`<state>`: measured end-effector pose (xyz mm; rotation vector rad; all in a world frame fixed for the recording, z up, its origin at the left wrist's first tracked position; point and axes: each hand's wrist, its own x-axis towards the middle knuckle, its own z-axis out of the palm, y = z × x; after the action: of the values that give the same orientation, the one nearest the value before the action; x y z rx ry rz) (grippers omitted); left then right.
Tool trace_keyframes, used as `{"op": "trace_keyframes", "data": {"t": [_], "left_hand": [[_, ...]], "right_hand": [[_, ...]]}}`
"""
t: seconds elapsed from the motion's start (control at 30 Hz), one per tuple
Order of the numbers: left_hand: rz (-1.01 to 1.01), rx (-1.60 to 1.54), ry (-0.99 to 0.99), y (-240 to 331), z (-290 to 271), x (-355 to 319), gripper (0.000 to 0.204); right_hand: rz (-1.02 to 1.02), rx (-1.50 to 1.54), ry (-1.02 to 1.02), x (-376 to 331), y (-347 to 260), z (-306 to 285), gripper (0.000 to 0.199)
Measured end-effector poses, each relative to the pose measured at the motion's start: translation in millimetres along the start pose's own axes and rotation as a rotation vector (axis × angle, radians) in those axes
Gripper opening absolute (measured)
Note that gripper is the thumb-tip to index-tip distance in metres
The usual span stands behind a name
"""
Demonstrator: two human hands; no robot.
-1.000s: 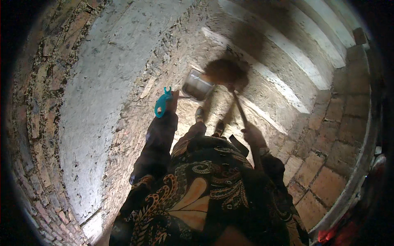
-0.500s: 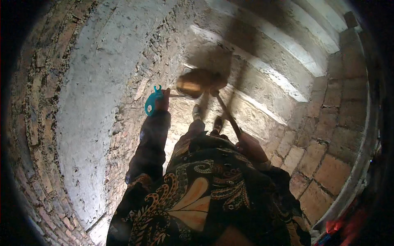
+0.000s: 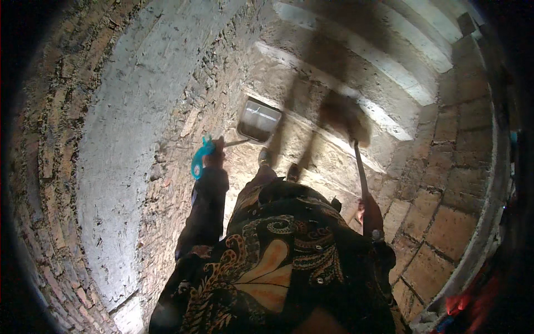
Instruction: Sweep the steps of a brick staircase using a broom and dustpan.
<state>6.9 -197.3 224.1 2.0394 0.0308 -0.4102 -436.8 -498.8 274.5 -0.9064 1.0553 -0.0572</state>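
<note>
My left hand is closed round the upper end of a long-handled dustpan. At that end is a teal loop-shaped grip. The dark pan rests on the step beside my shoes, its opening facing the stairs. My right hand grips the stick of a broom. The broom's brown head is smeared by motion and lies over the edge of a step, to the right of the pan and apart from it.
Concrete stairs with pale edges run toward the upper right. A grey plastered wall strip and rough brickwork stand on the left. On the right is a brick wall. My shoes stand on a dusty step.
The broom has swung right, away from the dustpan, and my right hand has moved right with it. My left hand and the teal grip have shifted slightly left and nearer.
</note>
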Motion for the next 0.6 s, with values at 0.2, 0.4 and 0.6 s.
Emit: {"op": "trace_keyframes", "data": {"t": [0.2, 0.4, 0.6], "left_hand": [[-0.361, -0.113, 0.048, 16.9, -103.8, -71.2, 0.030], [-0.017, -0.323, -0.086, 35.5, -55.7, -75.2, 0.023], [-0.078, -0.240, -0.068, 75.3, -108.7, -77.8, 0.026]], "right_hand": [[0.501, 0.985, -0.216, -12.2, 29.8, -20.9, 0.031], [0.402, 0.885, -0.109, -0.9, 38.7, -28.7, 0.033], [0.326, 0.889, -0.131, 4.2, 56.9, -36.6, 0.035]]}}
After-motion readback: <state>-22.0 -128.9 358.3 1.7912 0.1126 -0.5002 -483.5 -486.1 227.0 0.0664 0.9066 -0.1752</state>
